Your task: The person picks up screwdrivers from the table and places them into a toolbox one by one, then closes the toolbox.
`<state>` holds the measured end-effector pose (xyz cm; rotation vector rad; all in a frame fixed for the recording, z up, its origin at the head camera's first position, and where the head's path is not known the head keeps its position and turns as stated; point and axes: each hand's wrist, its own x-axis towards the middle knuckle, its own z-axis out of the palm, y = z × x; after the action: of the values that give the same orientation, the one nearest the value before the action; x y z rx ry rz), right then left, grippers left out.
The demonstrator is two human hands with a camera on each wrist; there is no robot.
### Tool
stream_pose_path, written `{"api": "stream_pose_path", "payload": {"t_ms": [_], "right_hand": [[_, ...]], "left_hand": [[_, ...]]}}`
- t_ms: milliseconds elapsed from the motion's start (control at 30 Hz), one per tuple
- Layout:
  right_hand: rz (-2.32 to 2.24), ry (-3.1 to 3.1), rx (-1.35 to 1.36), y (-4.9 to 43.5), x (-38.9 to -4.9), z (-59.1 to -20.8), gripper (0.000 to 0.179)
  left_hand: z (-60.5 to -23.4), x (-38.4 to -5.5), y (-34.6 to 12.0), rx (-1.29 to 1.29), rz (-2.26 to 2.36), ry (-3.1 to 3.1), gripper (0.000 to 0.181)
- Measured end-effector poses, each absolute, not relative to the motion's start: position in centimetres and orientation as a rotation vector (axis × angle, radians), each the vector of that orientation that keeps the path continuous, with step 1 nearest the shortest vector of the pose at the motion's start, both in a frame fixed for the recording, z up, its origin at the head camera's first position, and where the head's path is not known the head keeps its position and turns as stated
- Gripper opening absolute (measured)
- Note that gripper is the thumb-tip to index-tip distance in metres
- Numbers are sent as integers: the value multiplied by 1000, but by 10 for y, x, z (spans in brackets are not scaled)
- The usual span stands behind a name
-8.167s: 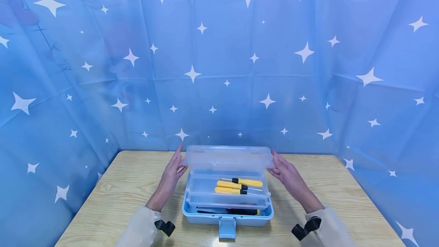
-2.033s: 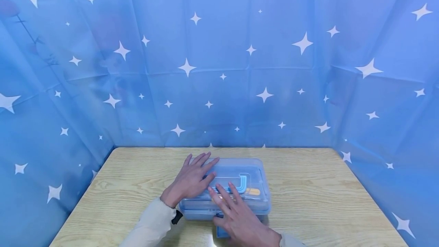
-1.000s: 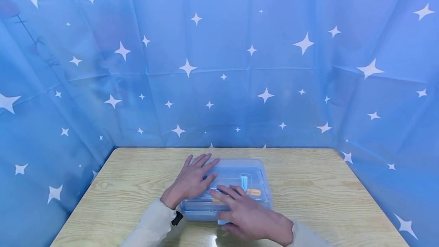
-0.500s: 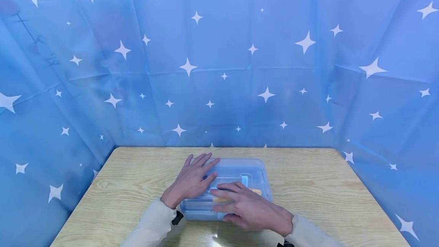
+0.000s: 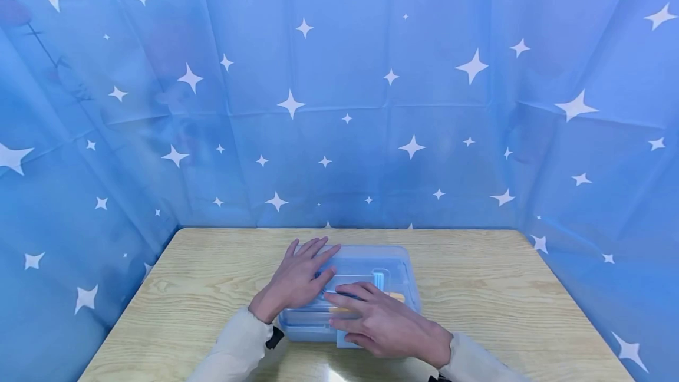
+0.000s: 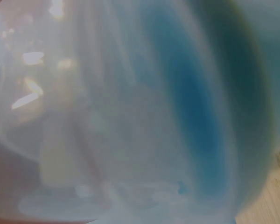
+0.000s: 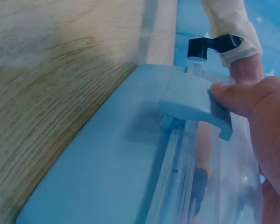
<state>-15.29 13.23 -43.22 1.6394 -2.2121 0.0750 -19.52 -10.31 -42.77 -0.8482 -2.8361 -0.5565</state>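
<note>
A toolbox [image 5: 366, 255] with a clear lid and light-blue base stands on the table, its lid down. My left hand [image 5: 294, 279] lies spread over the lid's left part. My right hand [image 5: 389, 326] reaches over the front edge, fingers on the lid. In the right wrist view its thumb [image 7: 238, 97] presses the blue latch [image 7: 191, 98], which sticks out at an angle from the box front. Through the lid show yellow screwdriver handles [image 5: 396, 297]. The blue carrying handle [image 5: 379, 279] is partly covered by my right hand. Blurred lid plastic [image 6: 126, 112] fills most of the left wrist view.
The wood-grain table [image 5: 493, 299] extends around the box on both sides. A blue star-patterned curtain [image 5: 339, 75] hangs behind and at both sides. A black wrist camera [image 7: 198, 49] sits on my left sleeve.
The lid, raised earlier, has come down over the base. My left hand has stayed on it. My right hand has shifted at the latch, whose end shows below the thumb again after half a second ago.
</note>
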Motion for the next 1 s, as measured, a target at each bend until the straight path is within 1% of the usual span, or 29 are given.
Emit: {"api": "stream_pose_path", "payload": {"t_ms": [467,567,700,767,867,1000], "right_hand": [[21,-2204,1596,130,-152,-437,33],[0,-2203,1580,128,-151,-438,43],[-23,-2230,1548,126,-150,-439,69],[-32,-2238,1535,126,-150,-440,77],[-47,-2251,1518,125,-150,-440,80],[-54,-2263,1504,125,-149,-440,80]], "left_hand": [[-429,-195,-104,-851,-574,-2833,51],[-429,-195,-104,-851,-574,-2837,51],[-429,-196,-104,-852,-573,-2834,51],[-429,-196,-104,-853,-577,-2829,51],[-428,-196,-103,-852,-578,-2823,51],[-428,-196,-103,-849,-564,-2826,51]]}}
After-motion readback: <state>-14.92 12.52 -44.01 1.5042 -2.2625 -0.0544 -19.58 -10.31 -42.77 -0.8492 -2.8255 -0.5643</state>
